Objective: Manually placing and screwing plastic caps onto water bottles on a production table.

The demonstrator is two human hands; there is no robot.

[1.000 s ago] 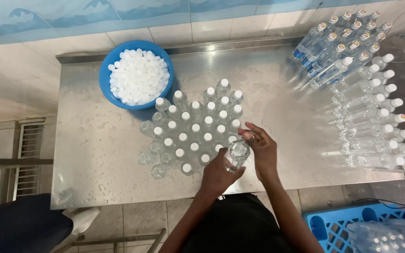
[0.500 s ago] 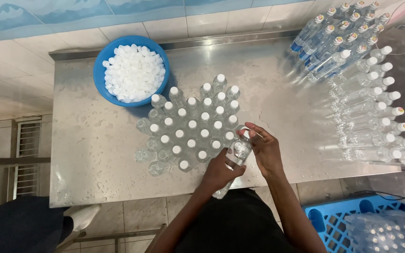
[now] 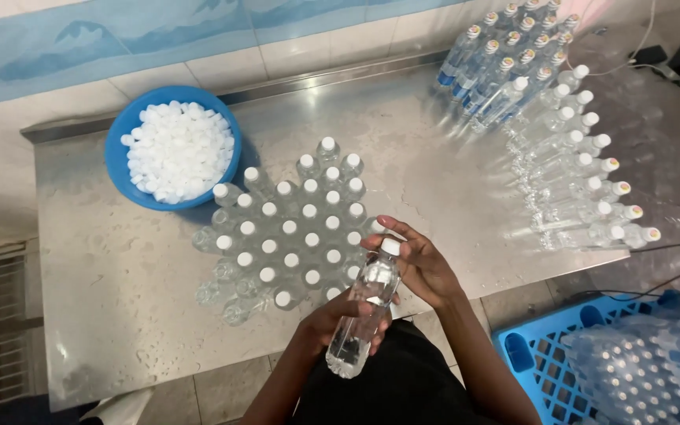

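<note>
A clear plastic bottle (image 3: pixel 362 313) with a white cap is tilted over the table's near edge. My left hand (image 3: pixel 332 318) grips its body from the left. My right hand (image 3: pixel 420 264) is wrapped around its capped neck. Just beyond my hands, several upright capped bottles (image 3: pixel 293 232) stand packed together on the steel table (image 3: pixel 120 299). A blue bowl (image 3: pixel 173 148) full of white caps sits at the back left.
Several capped bottles (image 3: pixel 576 173) lie in rows on their sides at the right of the table. A blue crate (image 3: pixel 584 346) with wrapped bottles stands at the lower right. A tiled wall runs along the far side. Dark cables trail at the right.
The bottle has been lifted out of the standing cluster and tipped toward me. My right hand has stayed on its cap while my left has slid down its body.
</note>
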